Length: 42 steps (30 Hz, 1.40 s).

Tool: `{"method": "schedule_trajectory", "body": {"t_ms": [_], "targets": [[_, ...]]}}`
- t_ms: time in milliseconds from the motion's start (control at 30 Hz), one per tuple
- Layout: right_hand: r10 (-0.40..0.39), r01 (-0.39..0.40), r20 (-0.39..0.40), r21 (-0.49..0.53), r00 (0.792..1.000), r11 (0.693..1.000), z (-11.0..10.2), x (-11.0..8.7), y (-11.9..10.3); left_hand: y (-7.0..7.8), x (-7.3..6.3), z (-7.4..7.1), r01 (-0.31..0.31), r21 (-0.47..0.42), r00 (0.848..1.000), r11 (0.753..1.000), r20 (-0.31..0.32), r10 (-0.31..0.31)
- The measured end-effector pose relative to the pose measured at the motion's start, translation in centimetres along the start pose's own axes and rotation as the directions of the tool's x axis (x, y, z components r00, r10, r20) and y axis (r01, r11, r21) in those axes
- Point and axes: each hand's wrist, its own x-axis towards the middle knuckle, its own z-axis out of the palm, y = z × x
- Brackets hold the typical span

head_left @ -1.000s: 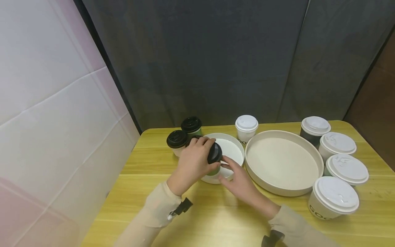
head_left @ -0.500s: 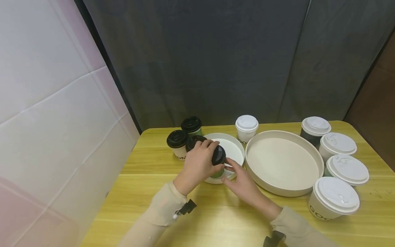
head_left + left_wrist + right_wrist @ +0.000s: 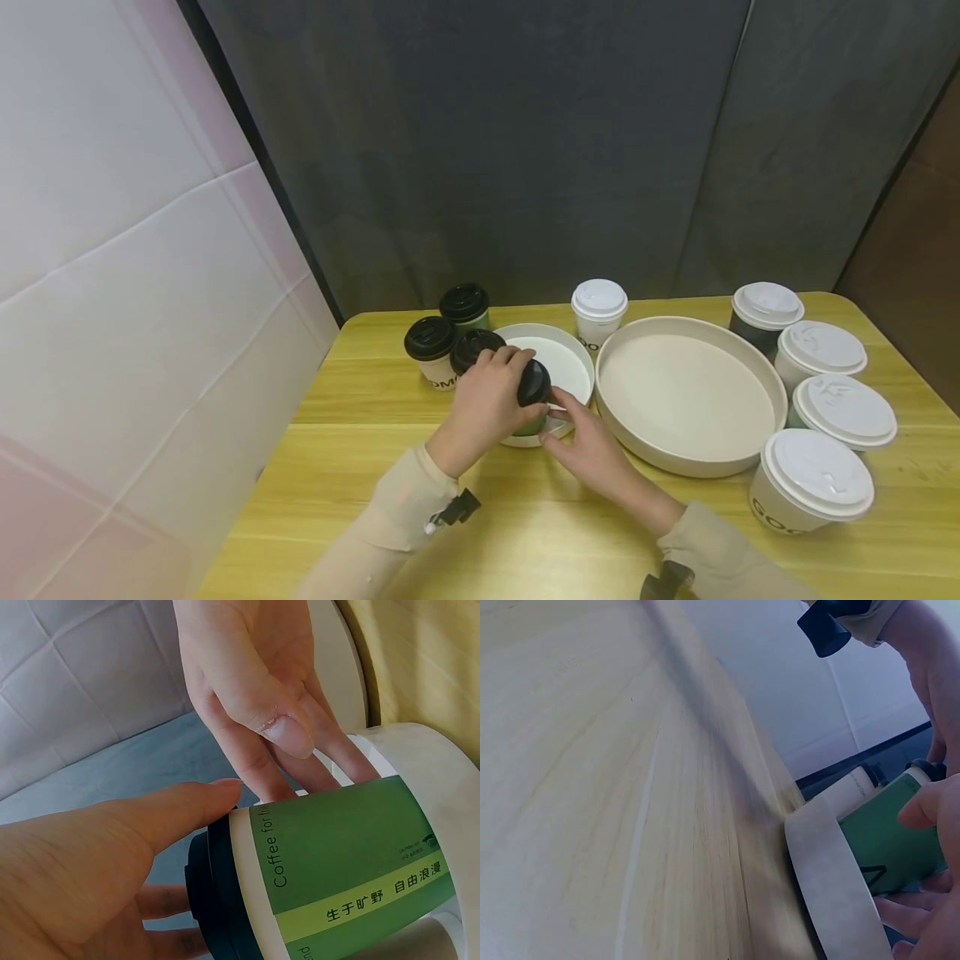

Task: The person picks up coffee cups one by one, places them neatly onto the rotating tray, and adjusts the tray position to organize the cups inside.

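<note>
A green paper coffee cup [image 3: 531, 427] with a black lid stands in a small white round tray [image 3: 562, 360], near its front left rim. My left hand [image 3: 483, 404] grips it at the lid, thumb on the near side and fingers round the far side. Green sleeve and printed lettering on the cup [image 3: 337, 855] show in the left wrist view. My right hand [image 3: 588, 446] is at the cup's right side, fingers touching low on it, thumb held off. In the right wrist view, the right thumb [image 3: 926, 804] overlaps the cup [image 3: 892, 836].
Black-lidded cups cluster left of the tray: one at the rim [image 3: 477, 343], one cream [image 3: 435, 371], one green [image 3: 467, 304]. A larger beige round tray [image 3: 693, 400] adjoins on the right. Behind stands a white-lidded cup [image 3: 600, 308]; several white-lidded cups [image 3: 817, 475] line the right.
The green cup and my left hand have shifted right and toward me in the small tray, uncovering more of the black-lidded cup behind. My right hand moved slightly right and toward me.
</note>
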Motion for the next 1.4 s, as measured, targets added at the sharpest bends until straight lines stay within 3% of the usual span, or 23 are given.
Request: {"method": "schedule_trajectory", "body": {"t_ms": [567,667,833,933,1033,1200,1400], "targets": [[-0.005,0.006,0.016,-0.08,1.0,0.997,-0.1,-0.1,0.1,0.0,-0.4,0.1,-0.015,0.001,1.0,1.0,-0.016,0.015],[0.008,-0.006,0.022,-0.071,1.0,0.997,-0.5,-0.3,0.1,0.1,-0.7,-0.3,-0.027,0.011,0.998,1.0,-0.049,0.027],[-0.04,0.038,-0.009,-0.149,0.999,0.988,-1.6,-0.8,0.0,1.2,-2.3,-1.2,-0.119,-0.004,0.981,0.993,-0.156,0.117],[-0.107,0.092,-0.044,-0.255,0.993,0.963,-2.4,-1.1,0.0,1.9,-3.7,-1.3,-0.206,-0.048,0.958,0.977,-0.213,0.192],[-0.161,0.132,-0.057,-0.345,0.985,0.929,-3.3,-1.5,0.1,2.7,-4.9,-1.1,-0.28,-0.098,0.943,0.955,-0.215,0.255],[-0.213,0.176,-0.029,-0.458,0.977,0.871,-4.4,-1.9,0.5,3.5,-6.1,0.6,-0.33,-0.11,0.942,0.938,-0.104,0.319],[-0.218,0.208,0.053,-0.575,0.975,0.791,-4.9,-2.5,1.1,3.8,-7.0,3.9,-0.401,-0.049,0.916,0.915,-0.002,0.402]]}}
